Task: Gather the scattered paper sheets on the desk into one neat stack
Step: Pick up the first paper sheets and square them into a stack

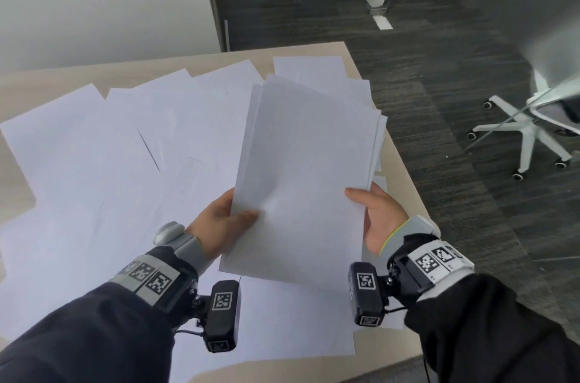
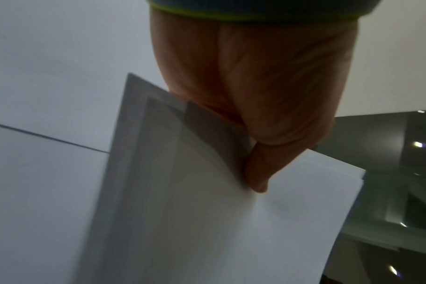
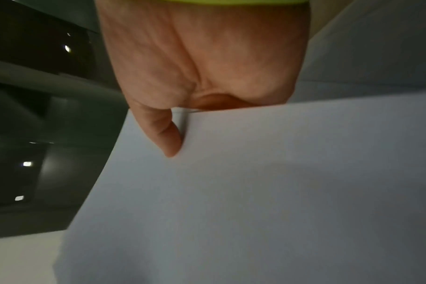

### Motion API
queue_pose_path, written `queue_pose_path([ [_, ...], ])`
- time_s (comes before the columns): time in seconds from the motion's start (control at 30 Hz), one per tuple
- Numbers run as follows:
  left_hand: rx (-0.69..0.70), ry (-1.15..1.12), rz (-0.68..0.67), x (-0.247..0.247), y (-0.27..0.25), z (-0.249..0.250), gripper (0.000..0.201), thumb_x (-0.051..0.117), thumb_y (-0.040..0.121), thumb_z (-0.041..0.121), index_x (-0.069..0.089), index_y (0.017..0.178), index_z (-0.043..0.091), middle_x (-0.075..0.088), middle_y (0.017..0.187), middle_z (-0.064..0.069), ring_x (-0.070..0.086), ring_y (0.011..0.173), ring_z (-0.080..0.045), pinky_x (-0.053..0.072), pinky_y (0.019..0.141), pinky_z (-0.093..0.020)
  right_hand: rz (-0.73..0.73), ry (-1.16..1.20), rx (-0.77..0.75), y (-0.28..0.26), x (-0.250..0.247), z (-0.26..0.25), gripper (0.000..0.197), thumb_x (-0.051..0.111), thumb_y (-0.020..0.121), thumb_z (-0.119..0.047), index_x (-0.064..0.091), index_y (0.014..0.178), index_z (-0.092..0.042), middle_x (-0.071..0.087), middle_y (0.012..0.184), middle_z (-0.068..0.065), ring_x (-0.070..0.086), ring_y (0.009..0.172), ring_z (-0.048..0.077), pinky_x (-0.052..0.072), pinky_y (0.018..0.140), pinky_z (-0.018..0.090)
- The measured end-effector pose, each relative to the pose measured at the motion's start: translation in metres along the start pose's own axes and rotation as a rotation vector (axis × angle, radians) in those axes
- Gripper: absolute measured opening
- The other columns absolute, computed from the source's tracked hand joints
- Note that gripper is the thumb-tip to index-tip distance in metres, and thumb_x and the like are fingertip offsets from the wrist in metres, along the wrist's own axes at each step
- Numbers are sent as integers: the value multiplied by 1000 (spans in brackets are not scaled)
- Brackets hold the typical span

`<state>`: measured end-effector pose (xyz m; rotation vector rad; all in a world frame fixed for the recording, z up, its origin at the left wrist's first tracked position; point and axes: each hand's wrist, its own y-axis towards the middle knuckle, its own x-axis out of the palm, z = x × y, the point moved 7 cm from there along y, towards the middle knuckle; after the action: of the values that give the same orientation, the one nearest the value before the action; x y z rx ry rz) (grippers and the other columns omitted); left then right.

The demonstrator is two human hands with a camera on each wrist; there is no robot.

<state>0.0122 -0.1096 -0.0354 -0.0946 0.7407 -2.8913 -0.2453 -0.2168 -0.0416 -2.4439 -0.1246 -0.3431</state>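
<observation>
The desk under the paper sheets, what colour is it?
Light beige wood-grain desk, clearest in the head view.

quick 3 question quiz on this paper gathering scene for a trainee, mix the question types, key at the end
1. True or false: only the left hand holds the lifted bundle of sheets.
2. Where do the loose sheets lie? A) on the floor B) spread over the desk C) on the office chair
3. Fill in: the right hand grips the bundle at its near ____ corner.

Key: 1 false, both hands hold it; 2 B; 3 right.

Left hand (image 1: 224,227) and right hand (image 1: 378,216) raised side by side, thumbs on top, each grip closed.
</observation>
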Motion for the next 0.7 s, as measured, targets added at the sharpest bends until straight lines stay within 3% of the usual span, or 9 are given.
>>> queue_pose_path([
  [0.13,94,-7,-23,1,9,30,54,73,69,10,65,123,12,76,112,-7,71,106,-28,58,88,-38,-61,-73,-251,-13,11,-34,28,57,89,7,71,106,-10,72,108,17,69,97,34,54,87,48],
  [0.23,170,-63,9,-1,12,58,50,80,65,5,69,114,12,77,107,-5,74,98,-21,58,78,-27,-115,-108,-413,-29,17,-53,30,59,87,8,77,93,-16,75,99,10,70,96,31,56,88,44],
  [0.3,208,-79,58,1,13,71,40,86,69,8,73,106,15,78,103,-3,74,96,-20,57,79,-27,-106,-146,-462,-34,12,-59,14,70,77,-3,76,85,-13,74,92,10,68,90,30,54,88,48],
  [0.33,217,-82,87,2,14,75,32,83,72,9,75,101,16,79,101,-2,74,96,-19,56,82,-28,-91,-172,-462,-33,9,-59,10,76,70,-11,75,80,-10,73,88,10,67,86,27,54,86,48],
  [0.4,207,-58,113,5,16,73,30,85,70,12,76,99,16,79,101,-2,74,98,-20,55,89,-33,-39,-270,-448,-30,1,-55,25,87,57,-25,72,70,-9,68,79,8,64,76,22,52,79,38],
  [0.43,190,-32,106,7,17,69,37,89,66,14,76,101,15,79,102,-3,74,100,-21,54,92,-35,-47,-294,-430,-29,0,-51,23,89,58,-25,73,68,-10,70,79,5,65,75,20,51,79,34],
  [0.47,169,-12,95,8,18,64,42,91,65,13,76,104,14,78,104,-3,74,101,-21,54,94,-36,-75,-285,-410,-29,2,-47,9,85,67,-17,76,68,-13,73,81,1,69,77,18,50,80,32],
  [0.57,115,18,82,8,21,49,36,84,75,2,75,108,12,78,105,-4,74,102,-21,54,99,-38,-129,-294,-361,-28,2,-35,33,69,80,6,81,79,-24,77,90,0,72,89,18,52,88,38],
  [0.7,71,61,63,11,17,34,25,82,80,7,77,101,19,79,103,1,74,101,-16,51,101,-36,-129,-372,-305,-24,-1,-20,18,73,76,-6,80,86,-19,77,95,3,71,96,21,52,94,40],
])
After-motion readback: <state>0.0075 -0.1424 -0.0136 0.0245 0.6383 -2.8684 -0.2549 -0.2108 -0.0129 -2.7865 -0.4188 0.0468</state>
